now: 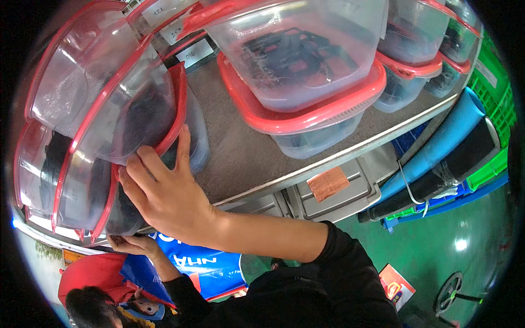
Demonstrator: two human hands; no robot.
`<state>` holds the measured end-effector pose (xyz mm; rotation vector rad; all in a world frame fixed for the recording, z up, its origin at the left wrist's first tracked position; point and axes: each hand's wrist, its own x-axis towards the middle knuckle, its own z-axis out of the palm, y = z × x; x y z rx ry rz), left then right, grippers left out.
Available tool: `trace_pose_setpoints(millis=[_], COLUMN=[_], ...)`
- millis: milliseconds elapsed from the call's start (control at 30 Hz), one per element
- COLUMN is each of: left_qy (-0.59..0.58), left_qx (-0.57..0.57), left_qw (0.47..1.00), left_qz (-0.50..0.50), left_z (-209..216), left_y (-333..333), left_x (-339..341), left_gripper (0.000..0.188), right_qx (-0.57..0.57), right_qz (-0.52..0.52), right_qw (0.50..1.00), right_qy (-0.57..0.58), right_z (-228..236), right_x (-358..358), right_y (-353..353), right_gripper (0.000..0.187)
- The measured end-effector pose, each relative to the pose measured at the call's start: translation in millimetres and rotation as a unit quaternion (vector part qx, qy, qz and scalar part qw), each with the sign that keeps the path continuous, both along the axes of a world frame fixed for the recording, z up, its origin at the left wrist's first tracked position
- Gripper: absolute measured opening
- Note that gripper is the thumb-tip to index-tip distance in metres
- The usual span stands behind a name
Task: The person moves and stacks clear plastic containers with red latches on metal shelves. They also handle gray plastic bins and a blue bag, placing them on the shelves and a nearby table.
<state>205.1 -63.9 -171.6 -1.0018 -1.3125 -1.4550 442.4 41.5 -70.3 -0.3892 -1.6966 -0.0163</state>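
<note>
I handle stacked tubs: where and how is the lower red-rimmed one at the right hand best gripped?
Probably grip the lower plastic tub under its red rim, from the front of the shelf, where the right hand touches it. The rim juts outward, giving a ledge; an upper tub sits on top, obstructing access there.

The boxes [139, 93] at the left of the frame look like clear, glossy plastic with smooth, shiny red plastic rims [176, 109], and the box [344, 54] at the upper centre has the same see-through finish. Mid-frame, the brown-grey shelf top [235, 147] is matt and slightly rough-looking, above a grey plastic lid [358, 191] bearing an orange paper slip [328, 183]. Lower down, the black sleeve [350, 257] is matt cloth, the blue banner [205, 263] glossy, smooth sheeting, and the green floor [454, 229] at lower right shiny and smooth.
</note>
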Motion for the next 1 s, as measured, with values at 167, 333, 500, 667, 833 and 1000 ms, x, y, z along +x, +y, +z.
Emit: trace_pose_setpoints(millis=[167, 333, 500, 667, 833, 1000], left_qy=[0.007, -0.018, 0.002, 0.007, -0.004, -0.003], left_qx=[0.004, 0.006, 0.001, 0.015, 0.020, 0.031], left_qw=[1.000, 1.000, 1.000, 1.000, 1.000, 0.999], left_qz=[-0.002, -0.005, 0.002, 0.020, 0.013, -0.009], left_z=[-3, 2, 0, -1, -1, 1], left_y=[-2, -4, 2, 5, 2, 5], left_x=[0, 8, 6, 6, 7, 9], left_gripper=[0.058, 0.055, 0.054, 0.053, 0.052, 0.052], right_qx=[0.003, -0.008, 0.012, 0.031, 0.036, 0.033], right_qz=[0.015, 0.031, 0.017, -0.003, 0.001, -0.010], right_qw=[1.000, 0.999, 1.000, 0.998, 0.998, 0.998], right_qy=[-0.018, -0.003, 0.022, 0.046, 0.058, 0.052], right_z=[-2, -1, -5, -9, -11, -9], right_x=[5, 1, -4, -12, -15, -14], right_y=[2, 0, 5, 8, 8, 7], right_gripper=[0.039, 0.039, 0.035, 0.032, 0.031, 0.030])
